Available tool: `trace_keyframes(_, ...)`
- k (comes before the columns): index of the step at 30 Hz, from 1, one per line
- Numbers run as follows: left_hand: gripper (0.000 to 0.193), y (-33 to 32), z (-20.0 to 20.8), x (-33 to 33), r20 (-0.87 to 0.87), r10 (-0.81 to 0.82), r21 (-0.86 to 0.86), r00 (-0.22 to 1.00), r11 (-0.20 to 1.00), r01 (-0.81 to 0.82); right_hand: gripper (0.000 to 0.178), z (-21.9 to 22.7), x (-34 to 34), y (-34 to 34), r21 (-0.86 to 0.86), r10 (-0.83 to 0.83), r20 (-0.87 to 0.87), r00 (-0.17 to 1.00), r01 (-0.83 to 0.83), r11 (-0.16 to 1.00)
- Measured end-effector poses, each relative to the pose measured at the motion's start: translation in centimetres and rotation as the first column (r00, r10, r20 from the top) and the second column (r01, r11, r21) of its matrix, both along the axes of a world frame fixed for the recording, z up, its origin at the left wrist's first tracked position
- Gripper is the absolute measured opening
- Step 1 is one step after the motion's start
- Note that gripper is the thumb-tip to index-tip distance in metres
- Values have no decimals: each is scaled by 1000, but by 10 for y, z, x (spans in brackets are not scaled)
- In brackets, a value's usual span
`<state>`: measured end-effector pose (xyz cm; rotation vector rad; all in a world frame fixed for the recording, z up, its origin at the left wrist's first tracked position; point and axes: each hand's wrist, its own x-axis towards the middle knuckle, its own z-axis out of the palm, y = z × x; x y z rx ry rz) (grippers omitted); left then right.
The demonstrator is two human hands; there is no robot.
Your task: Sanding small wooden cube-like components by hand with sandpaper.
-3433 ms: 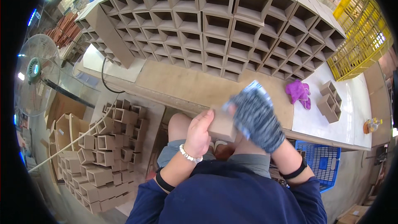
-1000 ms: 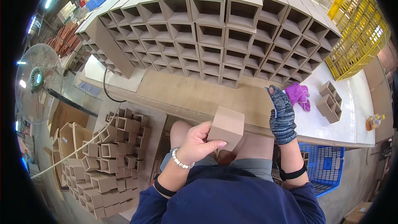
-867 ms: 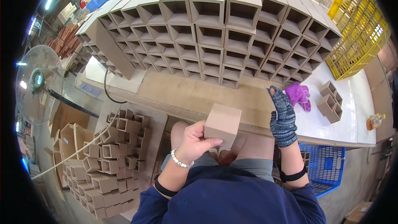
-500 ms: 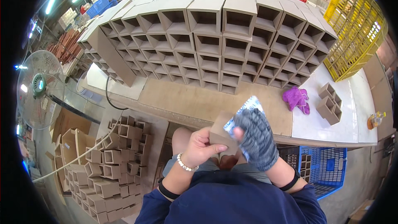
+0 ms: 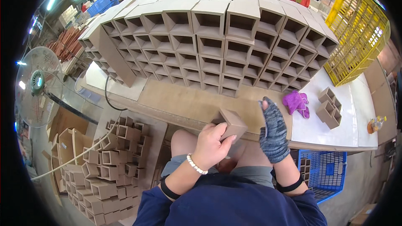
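- Swinging off to the side, the right hand (image 5: 274, 136) in its mottled grey-black knit glove ended up apart from the small square brown board box (image 5: 235, 126). Half a second earlier it was right up against the box with a white-and-blue sheet.
- My read: that stroke with the sheet was over, or at least paused, and the box was getting turned for a different side.
- The bare left hand (image 5: 212, 144) had the box pinched between thumb and fingers, over the lap by the front edge of the tan-and-white worktop (image 5: 180, 102).
- Box angle was different too: it was tilted with a hollow end showing toward the left, where the earlier frame mostly showed a flat face.
- Right hand's fingers pointed up, close together. Couldn't really tell if the sheet was in its grip, since it didn't show clearly.
- Not much else changed tbh: the big stack of open-ended brown boxes (image 5: 209, 37) looked the same, and the crumpled purple cloth (image 5: 296, 102) stayed put, just right of the glove.
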<state>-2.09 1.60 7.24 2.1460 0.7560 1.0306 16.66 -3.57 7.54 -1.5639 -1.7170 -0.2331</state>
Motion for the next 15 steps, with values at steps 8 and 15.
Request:
trace_keyframes(8,21,-12,-17,18,48,145,0,988,989,-145,43,-17,-38,8,-74,53,193,980,-39,997)
trace_keyframes(15,20,-8,-13,13,17,290,326,957,903,-279,50,2,-41,7,-51,42,178,983,-33,998)
